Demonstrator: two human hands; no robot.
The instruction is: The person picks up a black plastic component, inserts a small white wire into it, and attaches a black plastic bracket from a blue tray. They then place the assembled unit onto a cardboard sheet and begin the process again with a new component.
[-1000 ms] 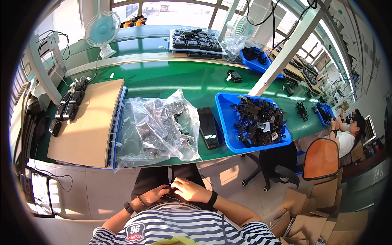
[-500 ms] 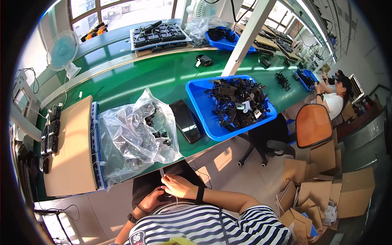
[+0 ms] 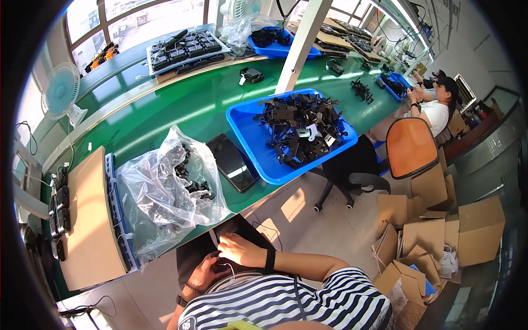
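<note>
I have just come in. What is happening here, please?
A person in a dark-and-white striped shirt has the left grip and right grip, both bare hands, close together at the waist, by a thin white cord; whether they hold it is unclear. On the green bench ahead lie a crumpled clear plastic bag with small dark pieces showing in it, a flat black rectangular device and a blue plastic tray heaped with black parts. Further right, another person in a white top is at the bench.
</note>
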